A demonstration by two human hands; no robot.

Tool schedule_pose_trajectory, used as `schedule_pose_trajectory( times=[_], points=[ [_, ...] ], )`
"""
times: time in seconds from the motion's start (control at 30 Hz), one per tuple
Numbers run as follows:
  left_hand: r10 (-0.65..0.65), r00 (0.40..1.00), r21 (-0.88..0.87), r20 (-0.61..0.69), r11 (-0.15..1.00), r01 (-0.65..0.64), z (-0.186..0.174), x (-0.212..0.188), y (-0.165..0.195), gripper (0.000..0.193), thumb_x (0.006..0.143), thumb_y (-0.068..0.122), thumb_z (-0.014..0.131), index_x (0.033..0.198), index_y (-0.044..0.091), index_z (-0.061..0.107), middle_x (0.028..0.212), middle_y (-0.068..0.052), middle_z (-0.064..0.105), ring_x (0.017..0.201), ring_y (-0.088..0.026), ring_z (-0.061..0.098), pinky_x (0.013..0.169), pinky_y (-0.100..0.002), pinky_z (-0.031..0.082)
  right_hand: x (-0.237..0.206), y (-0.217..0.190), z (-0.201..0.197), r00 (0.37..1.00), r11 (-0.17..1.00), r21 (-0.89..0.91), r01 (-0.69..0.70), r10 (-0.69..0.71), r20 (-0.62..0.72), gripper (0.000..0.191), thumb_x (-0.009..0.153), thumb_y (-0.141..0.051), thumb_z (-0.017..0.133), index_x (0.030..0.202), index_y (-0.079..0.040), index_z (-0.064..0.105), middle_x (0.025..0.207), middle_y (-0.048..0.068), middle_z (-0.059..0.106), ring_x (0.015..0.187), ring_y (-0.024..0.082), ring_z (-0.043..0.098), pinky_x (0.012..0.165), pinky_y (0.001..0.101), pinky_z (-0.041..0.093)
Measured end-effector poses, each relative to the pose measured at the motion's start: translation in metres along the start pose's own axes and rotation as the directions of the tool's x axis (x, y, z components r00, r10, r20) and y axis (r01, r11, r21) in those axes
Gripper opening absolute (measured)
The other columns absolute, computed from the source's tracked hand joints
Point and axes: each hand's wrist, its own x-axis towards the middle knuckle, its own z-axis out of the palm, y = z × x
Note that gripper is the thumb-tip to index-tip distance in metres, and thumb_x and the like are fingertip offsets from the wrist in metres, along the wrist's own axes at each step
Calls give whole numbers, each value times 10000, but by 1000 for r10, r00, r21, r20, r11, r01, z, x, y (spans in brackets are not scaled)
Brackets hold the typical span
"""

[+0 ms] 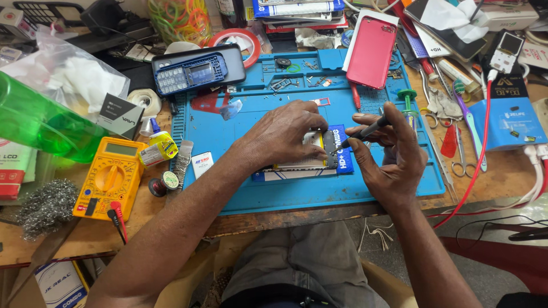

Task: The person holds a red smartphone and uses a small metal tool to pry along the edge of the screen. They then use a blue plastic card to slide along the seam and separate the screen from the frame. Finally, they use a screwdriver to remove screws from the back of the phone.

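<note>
Matt blue rubbery mat (285, 194), worn wooden bench (502, 171), glossy pink case (372, 51)

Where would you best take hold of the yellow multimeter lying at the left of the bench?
Probably by the yellow multimeter's two long sides, coming from above. It lies flat, face up, on the wooden bench; its long edges look free, while its red and black probes lie at the near end.

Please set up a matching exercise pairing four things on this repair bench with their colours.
Things:
1. multimeter
2. work mat
3. phone case beyond the right hand
4. bottle on the left

Colours:
A. blue
B. green
C. yellow
D. pink-red

Pairs: 1-C, 2-A, 3-D, 4-B
</note>
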Motion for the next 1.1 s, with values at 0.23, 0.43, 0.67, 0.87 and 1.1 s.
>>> schedule_pose_trajectory(
  times=[0.23,0.43,0.67,0.87,1.1],
  points=[
    [-42,999,-7,31,999,42,2,0,-1,532,686,477,884,1088,156,751,1030,-22,652,1070,-230,628,897,-423,537,6,-9,3,1000,990,-142,-7,8,7,728,989,45,786,1584,-92,391,1240,176,715,1116,235,756,940,334,641],
    [123,991,-21,-59,992,-124,2,-1,-11,516,698,343,907,1140,130,747,1110,-57,693,1116,-287,632,926,-456,532,27,-20,-5,989,973,-228,-21,53,139,655,916,-31,850,1478,-108,523,1196,106,757,1089,188,772,928,308,642],
    [216,972,-797,-96,568,-205,22,6,-12,709,979,45,665,1609,104,346,1324,-123,724,1272,-187,688,1061,-370,615,39,-33,-10,993,924,-375,79,-41,109,680,735,-41,907,1340,-123,610,1119,164,726,1009,247,714,859,377,590],
    [-8,989,-733,-147,672,-104,32,5,-1,716,851,55,842,1466,101,477,1034,-119,810,1037,-205,800,934,-355,676,40,-33,-8,970,972,-154,-175,197,144,568,930,18,773,1454,-92,582,1145,77,773,1096,178,762,893,324,599],
    [149,979,-748,-139,632,-202,20,5,-5,774,905,145,802,1554,160,381,1100,-53,776,1093,-143,746,914,-335,634,33,-24,-3,993,978,-209,-23,47,111,545,927,12,804,1421,-78,594,1153,113,748,1045,179,735,925,328,586]
  ],
)
